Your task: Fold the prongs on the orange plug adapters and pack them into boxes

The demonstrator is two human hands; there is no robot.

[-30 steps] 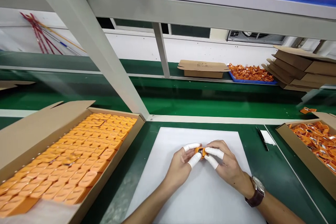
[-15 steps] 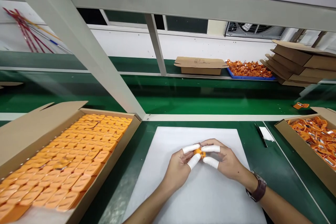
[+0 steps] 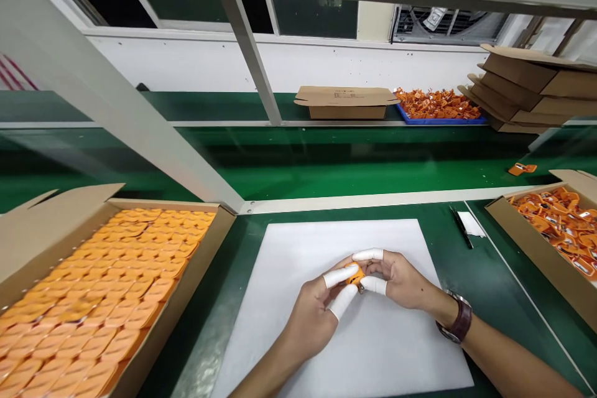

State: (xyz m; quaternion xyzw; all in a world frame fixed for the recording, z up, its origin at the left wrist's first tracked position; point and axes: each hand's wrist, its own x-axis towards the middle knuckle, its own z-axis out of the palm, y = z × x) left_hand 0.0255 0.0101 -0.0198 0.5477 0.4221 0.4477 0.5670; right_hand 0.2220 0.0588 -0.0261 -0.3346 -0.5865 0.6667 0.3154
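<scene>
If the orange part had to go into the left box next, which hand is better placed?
Probably the left hand: it holds the orange part and is nearer the left box. The right hand is also on the part, but farther from that box.

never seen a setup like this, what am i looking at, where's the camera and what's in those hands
There is no machine here: these are a person's own hands, seen from a camera worn on the head that looks forward and down. The left hand and right hand hold a small orange piece between fingertips, some wearing white covers. Beneath them, a white sheet lies on a green table. A cardboard box of neatly rowed orange parts stands at left, another with jumbled orange parts at right.
</scene>
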